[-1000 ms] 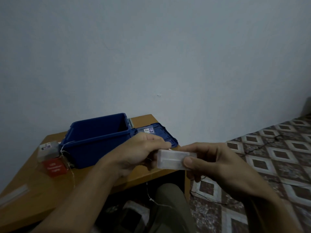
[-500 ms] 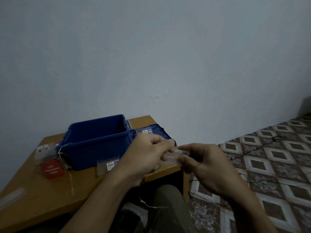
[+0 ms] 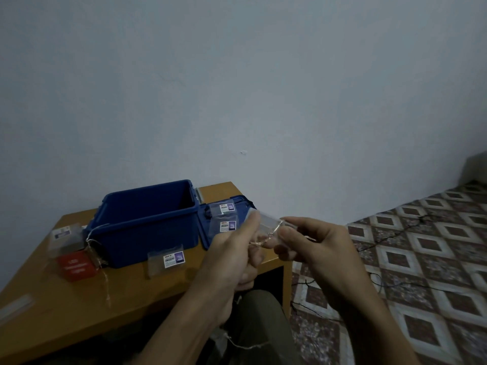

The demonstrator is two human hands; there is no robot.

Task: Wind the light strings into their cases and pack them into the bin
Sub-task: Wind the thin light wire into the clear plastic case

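Both my hands hold a small clear plastic case [image 3: 268,222] in the air in front of the table's right end. My left hand [image 3: 237,248] grips its left side, thumb up along the edge. My right hand [image 3: 313,243] pinches its right end, where thin copper light wire [image 3: 264,239] is wound and glints between the fingers. A loose tail of wire [image 3: 245,345] dangles below over my lap. The open blue bin [image 3: 147,222] stands on the wooden table [image 3: 79,306], its lid [image 3: 210,233] folded down to the right.
Two clear labelled cases [image 3: 224,208] lie on the lid and another [image 3: 166,260] lies in front of the bin. A red box [image 3: 76,266] and a clear case [image 3: 63,238] with wire trailing sit left of the bin. A black cord [image 3: 395,235] runs over the patterned floor tiles.
The case turned in my hands from broadside to end-on and rose slightly toward the lid. Wire now shows wrapped at its right end. The labelled case in front of the bin came into sight.
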